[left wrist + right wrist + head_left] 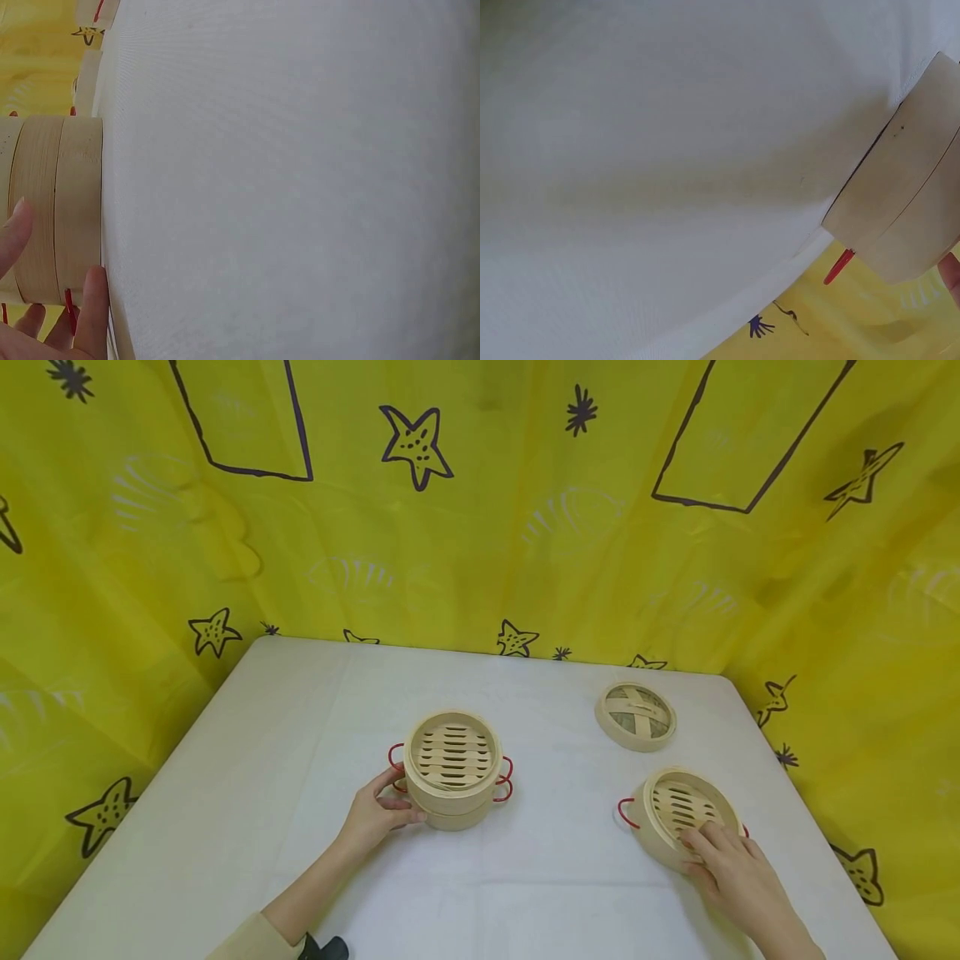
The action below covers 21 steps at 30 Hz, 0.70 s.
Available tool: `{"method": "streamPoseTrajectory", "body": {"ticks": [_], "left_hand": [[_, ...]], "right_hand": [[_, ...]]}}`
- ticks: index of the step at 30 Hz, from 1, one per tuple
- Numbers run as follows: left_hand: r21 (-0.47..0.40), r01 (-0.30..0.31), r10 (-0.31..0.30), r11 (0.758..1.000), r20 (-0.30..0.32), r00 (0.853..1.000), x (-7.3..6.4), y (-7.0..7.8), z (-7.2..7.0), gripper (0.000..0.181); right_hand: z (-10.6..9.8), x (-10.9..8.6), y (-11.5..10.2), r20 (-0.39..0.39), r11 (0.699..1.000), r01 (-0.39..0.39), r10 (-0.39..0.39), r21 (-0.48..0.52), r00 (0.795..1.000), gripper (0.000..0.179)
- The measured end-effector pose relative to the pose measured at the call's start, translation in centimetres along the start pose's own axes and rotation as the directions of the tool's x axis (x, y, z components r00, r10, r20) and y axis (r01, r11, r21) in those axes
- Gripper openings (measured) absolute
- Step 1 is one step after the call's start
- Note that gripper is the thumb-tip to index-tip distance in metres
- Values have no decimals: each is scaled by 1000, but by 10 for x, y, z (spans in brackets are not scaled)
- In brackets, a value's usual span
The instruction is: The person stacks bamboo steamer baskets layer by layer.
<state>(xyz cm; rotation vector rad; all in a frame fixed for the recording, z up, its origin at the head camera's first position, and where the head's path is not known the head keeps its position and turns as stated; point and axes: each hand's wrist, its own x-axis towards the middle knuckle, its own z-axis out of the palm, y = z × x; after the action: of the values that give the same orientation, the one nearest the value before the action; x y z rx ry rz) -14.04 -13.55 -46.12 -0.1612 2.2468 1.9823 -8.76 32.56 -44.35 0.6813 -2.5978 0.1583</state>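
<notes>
Two round bamboo steamer baskets [452,752] stand stacked near the middle of the table, with red loop handles at their sides and a slatted floor in the upper one. My left hand [380,810] holds the stack from its left side. In the left wrist view, the thumb [15,234] lies against the side wall and fingers reach around near a red handle [70,309]. Farther right, my right hand [726,868] grips the near rim of another bamboo steamer basket [660,827], fingers over the inside. That basket's wall [900,180] shows close to the tabletop in the right wrist view.
A bamboo steamer lid [636,717] with crossed strips lies behind the right basket. White cloth covers the table [300,718]. A yellow curtain [480,543] with starfish drawings hangs around the back and both sides. A dark object [330,947] shows by the left sleeve.
</notes>
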Motion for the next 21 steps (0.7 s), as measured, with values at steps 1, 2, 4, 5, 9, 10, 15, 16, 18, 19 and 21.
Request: {"method": "streamPoseTrajectory", "body": {"ticks": [1, 2, 4, 5, 9, 10, 15, 16, 18, 19, 21], "left_hand": [[2, -2, 2, 1000, 0, 1000, 0, 0, 0, 82], [4, -3, 3, 1000, 0, 1000, 0, 0, 0, 82], [6, -3, 3, 1000, -2, 1000, 0, 0, 0, 82], [5, -3, 3, 1000, -2, 1000, 0, 0, 0, 81], [1, 0, 0, 1000, -2, 1000, 0, -1, 1, 81], [1, 1, -1, 1000, -2, 1000, 0, -1, 1, 81], [1, 5, -5, 1000, -4, 1000, 1, -1, 0, 81], [1, 6, -6, 1000, -5, 1000, 1, -1, 0, 81], [-2, 7, -7, 1000, -7, 1000, 1, -1, 0, 81], [-2, 5, -5, 1000, -9, 1000, 1, -2, 0, 81], [0, 2, -2, 1000, -8, 1000, 2, -2, 0, 81]], "right_hand": [[0, 0, 0, -2, 1000, 1, -1, -3, 1000, 66], [0, 0, 0, -1, 1000, 1, -1, -6, 1000, 66], [-1, 0, 0, 4, 1000, 1, -1, -10, 1000, 66], [-1, 0, 0, 9, 1000, -1, 1, -10, 1000, 67], [-3, 1, 0, 29, 1000, -7, 7, -8, 1000, 68], [-4, 1, 1, 32, 1000, -7, 7, -11, 999, 68], [-6, 5, 3, 24, 1000, 10, -9, -16, 1000, 69], [-6, 6, 4, 22, 1000, 14, -13, -14, 1000, 69], [-6, 9, 4, 15, 1000, 23, -22, -15, 1000, 68], [-6, 10, 4, 11, 1000, 27, -27, -15, 1000, 67], [-7, 14, 4, 2, 999, 35, -35, -18, 999, 66]]}}
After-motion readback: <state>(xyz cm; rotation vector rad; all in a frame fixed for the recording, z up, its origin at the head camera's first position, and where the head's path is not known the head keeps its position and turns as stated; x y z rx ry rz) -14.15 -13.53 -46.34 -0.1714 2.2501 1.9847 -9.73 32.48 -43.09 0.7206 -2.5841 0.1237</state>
